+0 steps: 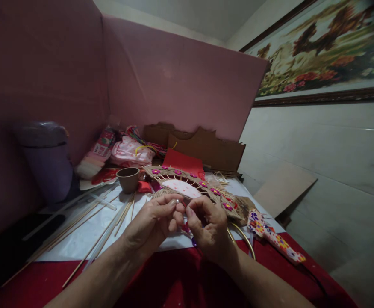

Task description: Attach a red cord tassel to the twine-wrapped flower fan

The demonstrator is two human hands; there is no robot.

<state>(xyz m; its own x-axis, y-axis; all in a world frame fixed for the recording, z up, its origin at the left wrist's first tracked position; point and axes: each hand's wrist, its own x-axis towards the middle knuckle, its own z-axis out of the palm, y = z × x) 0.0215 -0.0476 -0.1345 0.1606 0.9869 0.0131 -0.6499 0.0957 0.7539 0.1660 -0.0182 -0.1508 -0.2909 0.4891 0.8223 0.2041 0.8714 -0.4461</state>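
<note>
My left hand [156, 220] pinches a small shiny bead [177, 201] between thumb and forefinger, its other fingers curled. Close beside it, my right hand [209, 224] is closed with thumb and forefinger pressed together; what they hold is too small to make out. Just behind both hands lies a fan-shaped craft piece [202, 184] with a brown rim, pink-purple flowers and thin sticks. A white panel with pink dots [180, 187] fills its middle. Below the fingers, red and purple bits are partly hidden. Gold hoops [249, 244] lie by my right wrist.
A flower-patterned glue gun [275, 237] lies at the right. Wooden sticks [89, 252] and clear rods spread at the left, near a brown cup [128, 179]. A purple tumbler [47, 162], packets, a red sheet [183, 161] and torn cardboard [206, 149] stand farther back.
</note>
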